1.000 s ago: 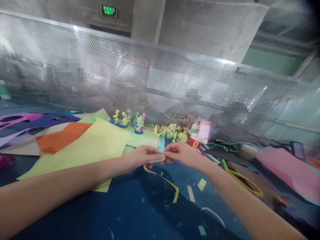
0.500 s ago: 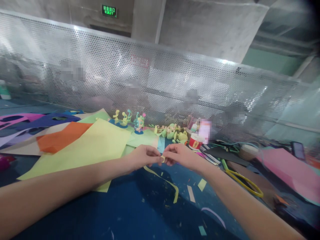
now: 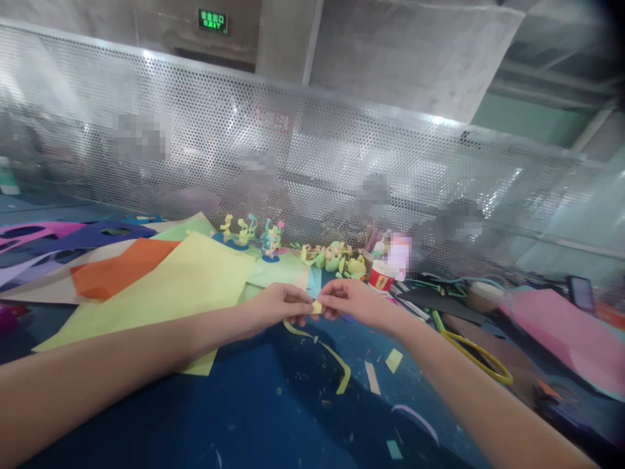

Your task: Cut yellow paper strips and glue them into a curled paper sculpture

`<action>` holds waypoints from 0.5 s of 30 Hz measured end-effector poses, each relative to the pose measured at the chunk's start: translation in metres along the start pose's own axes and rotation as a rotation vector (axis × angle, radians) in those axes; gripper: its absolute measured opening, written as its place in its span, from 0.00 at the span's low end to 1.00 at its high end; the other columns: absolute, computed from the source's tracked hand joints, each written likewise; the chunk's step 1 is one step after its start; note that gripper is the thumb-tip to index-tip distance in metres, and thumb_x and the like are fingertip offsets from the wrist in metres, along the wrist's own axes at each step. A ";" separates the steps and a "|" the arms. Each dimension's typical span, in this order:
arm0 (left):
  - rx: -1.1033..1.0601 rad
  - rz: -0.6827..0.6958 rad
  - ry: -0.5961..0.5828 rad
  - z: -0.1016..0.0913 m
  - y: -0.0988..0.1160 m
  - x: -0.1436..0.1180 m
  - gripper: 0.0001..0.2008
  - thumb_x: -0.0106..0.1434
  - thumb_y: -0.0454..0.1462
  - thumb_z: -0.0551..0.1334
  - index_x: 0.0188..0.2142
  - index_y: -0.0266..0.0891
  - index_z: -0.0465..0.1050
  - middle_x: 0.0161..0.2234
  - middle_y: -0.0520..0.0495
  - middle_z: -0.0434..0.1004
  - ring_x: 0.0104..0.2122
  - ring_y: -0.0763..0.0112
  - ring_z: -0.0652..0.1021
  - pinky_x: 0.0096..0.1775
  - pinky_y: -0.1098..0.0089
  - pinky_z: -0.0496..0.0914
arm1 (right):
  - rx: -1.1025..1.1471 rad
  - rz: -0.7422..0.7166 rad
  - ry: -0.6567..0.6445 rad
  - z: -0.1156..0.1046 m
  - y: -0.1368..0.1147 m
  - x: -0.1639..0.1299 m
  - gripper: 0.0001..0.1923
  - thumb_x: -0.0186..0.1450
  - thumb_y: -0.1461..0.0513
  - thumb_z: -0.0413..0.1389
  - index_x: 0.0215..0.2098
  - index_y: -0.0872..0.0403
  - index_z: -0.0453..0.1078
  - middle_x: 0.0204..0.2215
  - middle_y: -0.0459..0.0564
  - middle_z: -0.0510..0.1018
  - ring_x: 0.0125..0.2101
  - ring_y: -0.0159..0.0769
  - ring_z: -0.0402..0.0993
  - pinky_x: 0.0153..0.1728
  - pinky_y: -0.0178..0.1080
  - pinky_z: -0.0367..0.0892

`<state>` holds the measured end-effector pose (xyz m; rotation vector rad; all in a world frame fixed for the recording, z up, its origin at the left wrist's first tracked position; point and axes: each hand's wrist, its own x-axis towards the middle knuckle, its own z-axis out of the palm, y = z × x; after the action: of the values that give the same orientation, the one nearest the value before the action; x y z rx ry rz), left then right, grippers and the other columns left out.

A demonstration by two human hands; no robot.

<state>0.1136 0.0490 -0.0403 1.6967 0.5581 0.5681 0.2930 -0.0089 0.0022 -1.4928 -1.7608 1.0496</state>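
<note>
Between my two hands is a small pale-yellow piece of paper (image 3: 317, 306). My left hand (image 3: 280, 304) pinches it from the left, and my right hand (image 3: 347, 301) pinches it from the right, fingertips close together above the blue table (image 3: 234, 417). Below the hands a curled yellow paper strip (image 3: 336, 361) lies on the table; its upper end runs under my left hand. Large yellow-green sheets (image 3: 170, 293) lie beneath and beside my left forearm. Small paper figures (image 3: 271, 242) on blue bases stand beyond my hands.
Several paper scraps (image 3: 393, 360) are scattered in front of me. A red-and-white paper cup (image 3: 381, 276) stands behind my right hand, near yellow-green paper pieces (image 3: 336, 257). To the right lie a yellow ring handle (image 3: 481, 358), pink sheets (image 3: 561, 329) and a phone (image 3: 581, 294). A perforated metal screen (image 3: 312, 143) closes off the back.
The small yellow piece has turned between my fingertips and shows more of its face. My fingers have shifted slightly; the things on the table look unmoved.
</note>
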 end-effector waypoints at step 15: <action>0.008 -0.067 -0.022 0.001 0.005 -0.002 0.18 0.51 0.43 0.63 0.39 0.35 0.70 0.35 0.46 0.76 0.18 0.82 0.67 0.24 0.76 0.61 | -0.092 -0.043 -0.009 -0.002 0.000 -0.001 0.13 0.51 0.56 0.60 0.30 0.57 0.67 0.23 0.47 0.75 0.24 0.29 0.70 0.26 0.33 0.64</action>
<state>0.1129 0.0459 -0.0362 1.6836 0.5993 0.4993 0.2948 -0.0093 0.0038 -1.5002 -1.8611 0.9671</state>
